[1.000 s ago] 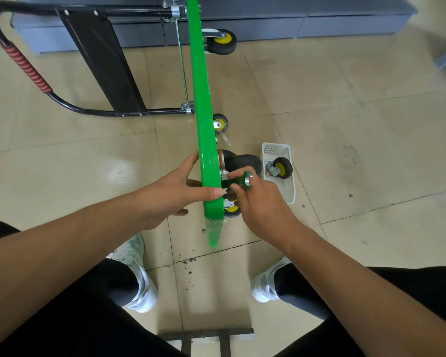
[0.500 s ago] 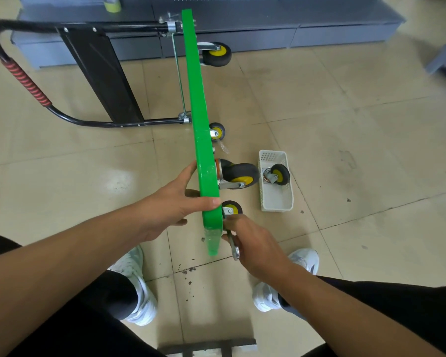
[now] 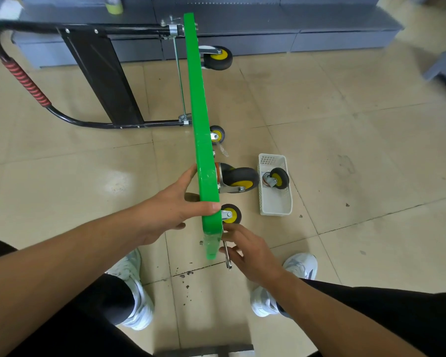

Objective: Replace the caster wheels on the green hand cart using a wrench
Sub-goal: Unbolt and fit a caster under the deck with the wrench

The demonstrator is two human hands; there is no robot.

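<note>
The green hand cart (image 3: 201,130) stands on its long edge on the tiled floor (image 3: 345,130), deck upright, wheels facing the person's right. Its black handle (image 3: 93,73), with a red ribbed sleeve, lies out to the left. Four casters show on the underside: one at the far top (image 3: 216,58), a far lower one (image 3: 217,135), a large near one (image 3: 238,177) and a near lower one (image 3: 231,214).

The left hand (image 3: 173,212) holds the deck's near upper edge, thumb laid across the top and fingers on the left face; its grip is clamped on the cart. The right hand (image 3: 252,256) sits just below the near lower caster, beside the deck's near corner, its grip closed round a thin silver wrench (image 3: 228,264) that points toward the person.

Just right of the casters, a white basket (image 3: 275,206) sits on the floor with one loose caster (image 3: 277,179) in its far half. White shoes (image 3: 134,292) flank the cart's near end. A grey low cabinet (image 3: 268,24) runs along the back, with a tape roll (image 3: 113,6) on it.
</note>
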